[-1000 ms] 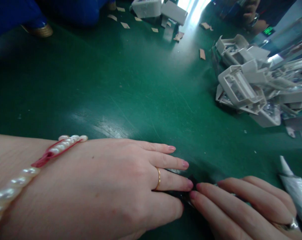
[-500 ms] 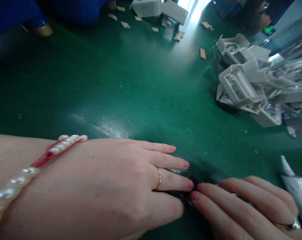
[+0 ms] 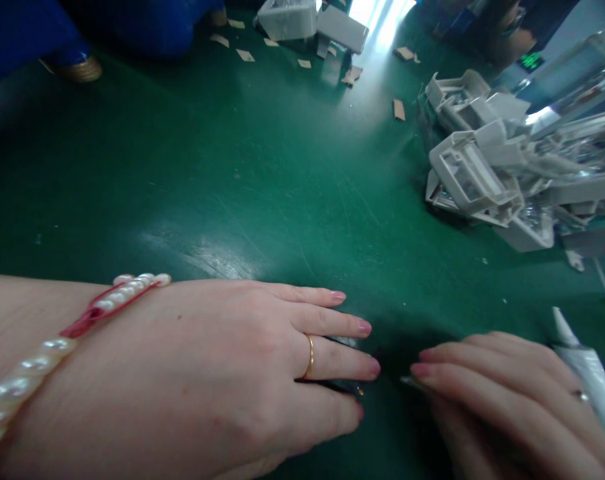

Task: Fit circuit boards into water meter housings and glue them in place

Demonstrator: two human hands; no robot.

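My left hand (image 3: 262, 360) lies palm down on the green surface, fingers stretched over a small dark flat piece (image 3: 345, 385) and holding it down. Only slivers of that piece show between and beside the fingers. Further right, my right hand (image 3: 502, 393) is closed in a pinch, apart from the left fingertips. A thin pale sliver (image 3: 407, 381) sticks out from its fingertips, too blurred to name; the thumb is hidden. Behind my right hand lies a white tube with a pointed nozzle (image 3: 565, 330).
A heap of white plastic housings (image 3: 477, 173) and clear parts lies at the right. Further back are more white housings (image 3: 289, 20) and scattered cardboard scraps (image 3: 399, 110). A person in blue clothing (image 3: 137, 27) is at the far left. The work surface (image 3: 232, 167) is glossy green.
My right hand has drawn away to the right from the left fingertips and the dark piece, with the pale sliver now showing in its pinch. My left hand stays over the dark piece.
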